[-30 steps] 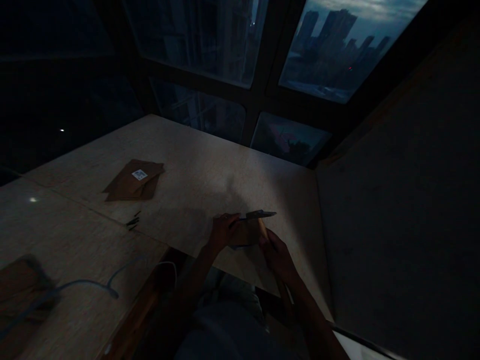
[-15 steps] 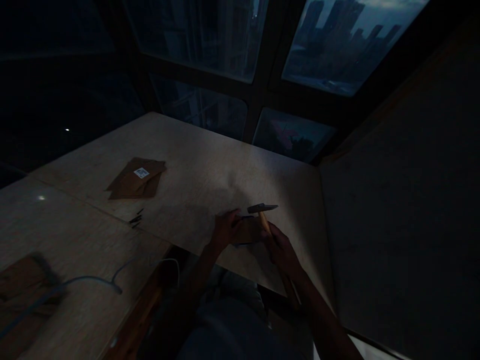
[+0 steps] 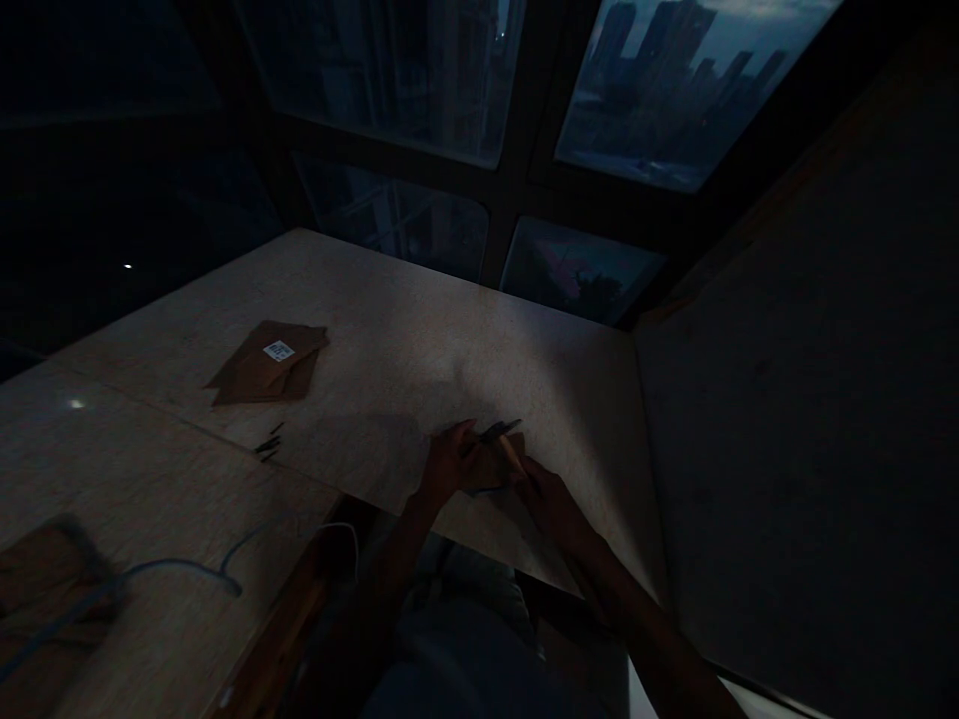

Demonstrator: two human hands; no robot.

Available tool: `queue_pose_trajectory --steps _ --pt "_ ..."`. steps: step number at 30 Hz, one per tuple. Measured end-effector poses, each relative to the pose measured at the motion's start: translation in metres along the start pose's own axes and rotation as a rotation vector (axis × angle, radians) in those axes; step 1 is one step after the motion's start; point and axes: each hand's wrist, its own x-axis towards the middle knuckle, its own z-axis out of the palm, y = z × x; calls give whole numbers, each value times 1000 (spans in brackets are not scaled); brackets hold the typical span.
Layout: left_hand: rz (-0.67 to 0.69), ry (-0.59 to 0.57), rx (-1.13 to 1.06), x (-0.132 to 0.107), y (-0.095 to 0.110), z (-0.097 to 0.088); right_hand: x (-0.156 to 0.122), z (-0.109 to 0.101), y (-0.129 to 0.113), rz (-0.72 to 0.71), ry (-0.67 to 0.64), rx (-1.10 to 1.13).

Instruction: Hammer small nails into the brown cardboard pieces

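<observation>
My right hand point(image 3: 550, 499) is wrapped around the wooden handle of a hammer point(image 3: 511, 451). The hammer's dark metal head is low over a flat brown piece point(image 3: 486, 471) with a dark bluish edge, close to my left fingertips. Whether the head touches anything cannot be made out. My left hand point(image 3: 448, 461) rests at the left side of the brown piece, thumb and fingers drawn together. Whatever sits between those fingertips is too dark and small to name.
A stack of brown sheets point(image 3: 262, 364) with a white label lies at the left on the stone-patterned table point(image 3: 375, 300). Several thin dark nail-like pieces point(image 3: 268, 444) lie nearer me. A blue cable point(image 3: 165, 564) crosses the lower left. A wall point(image 3: 749, 429) bounds the right.
The hammer head has swung down and left, toward my left fingertips. My right hand has moved slightly left with it, while my left hand stays nearly in place.
</observation>
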Motion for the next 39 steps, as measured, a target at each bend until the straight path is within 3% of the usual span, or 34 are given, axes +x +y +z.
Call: queue_pose_trajectory --steps 5,11,19,30,35,39 --pt "22 2 -4 0 4 -1 -2 -2 -2 -22 30 2" --pt "17 -16 55 0 7 -2 2 0 -1 -31 -37 -23" --pt "-3 -26 54 -2 10 -2 -2 -9 -10 -52 29 51" --pt "124 -18 112 -8 18 -7 -6 7 19 38 106 117" --pt "206 95 60 -8 21 -25 -7 12 26 73 153 131" --pt "91 272 -129 -7 20 -53 -10 11 23 100 184 145"
